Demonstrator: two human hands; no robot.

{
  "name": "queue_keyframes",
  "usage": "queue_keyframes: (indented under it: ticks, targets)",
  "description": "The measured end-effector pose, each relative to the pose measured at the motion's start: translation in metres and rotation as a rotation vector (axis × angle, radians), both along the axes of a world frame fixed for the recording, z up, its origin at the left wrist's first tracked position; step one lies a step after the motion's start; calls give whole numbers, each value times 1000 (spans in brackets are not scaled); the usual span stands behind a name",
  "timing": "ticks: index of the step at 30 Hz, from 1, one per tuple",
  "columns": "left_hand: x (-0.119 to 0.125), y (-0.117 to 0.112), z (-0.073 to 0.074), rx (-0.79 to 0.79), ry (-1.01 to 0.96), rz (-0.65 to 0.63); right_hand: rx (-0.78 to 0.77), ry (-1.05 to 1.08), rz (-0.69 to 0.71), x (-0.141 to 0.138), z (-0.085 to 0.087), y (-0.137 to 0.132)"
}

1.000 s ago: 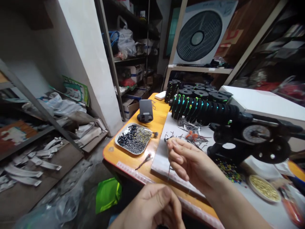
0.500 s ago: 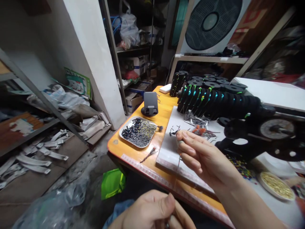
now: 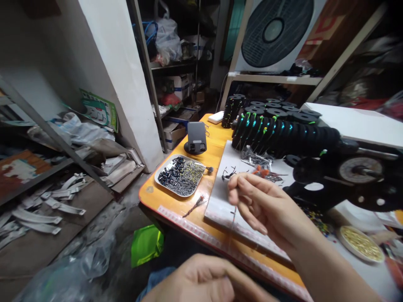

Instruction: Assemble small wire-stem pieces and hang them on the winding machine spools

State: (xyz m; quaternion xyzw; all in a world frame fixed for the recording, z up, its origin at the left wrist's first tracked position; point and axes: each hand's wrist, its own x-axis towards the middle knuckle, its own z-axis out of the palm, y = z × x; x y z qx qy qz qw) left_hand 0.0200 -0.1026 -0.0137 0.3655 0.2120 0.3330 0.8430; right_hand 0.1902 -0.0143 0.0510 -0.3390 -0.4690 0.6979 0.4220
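Note:
My right hand (image 3: 258, 203) is raised over the white board (image 3: 217, 201), its thumb and forefinger pinched together. Whatever lies between those fingertips is too small to make out. Below them a thin strand (image 3: 233, 213) with small dark and reddish bits shows against the board, but I cannot tell whether the hand holds it. At the bottom edge, my left hand (image 3: 201, 279) is curled with its thumb folded in, partly cut off and blurred. What it grips, if anything, is hidden. Small black pieces (image 3: 227, 174) lie on the board just beyond my right fingertips.
A white tray (image 3: 156, 178) of small black, grey and yellow pieces sits on the orange table (image 3: 147, 195), near a phone stand (image 3: 197, 137). A wire bundle (image 3: 194, 205) lies in front. Black spools on a machine (image 3: 283, 133) stand behind; a dish (image 3: 362, 243) of gold pieces is at right.
My right fingertips have shifted slightly left, and the small greenish bit seen at them before no longer shows. My left hand has turned, its fingers now lower and more hidden. The view has shifted slightly.

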Motion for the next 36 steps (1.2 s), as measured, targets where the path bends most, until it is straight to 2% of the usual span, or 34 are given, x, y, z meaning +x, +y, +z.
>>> queue_keyframes:
  ticks: [1, 3, 6, 12, 17, 20, 23, 28, 32, 36]
  targets:
    - [0, 4, 5, 115, 9, 44, 83, -109, -2, 2, 2, 0]
    - [1, 14, 14, 234, 26, 162, 224, -304, -7, 7, 8, 0]
    - [6, 29, 26, 228, 64, 236, 269, -391, 6, 11, 14, 0]
    - [16, 44, 42, 287, 394, 251, 200, -361, 7, 9, 14, -2]
    - [17, 48, 39, 360, 525, 290, -29, -88, 103, 7, 11, -4]
    - [20, 46, 33, 375, 483, 370, -241, 195, 85, 2, 10, -4]
    - [25, 43, 26, 293, 309, 396, -382, 358, 13, -9, 8, -3]
    - [27, 38, 13, 165, 33, 417, -402, 442, -4, -26, 3, 0]
    - [24, 34, 7, 80, -48, 396, -427, 473, -17, -32, 1, -1]
    - [23, 28, 1, 69, -88, 394, -433, 480, -54, -34, 1, -3]
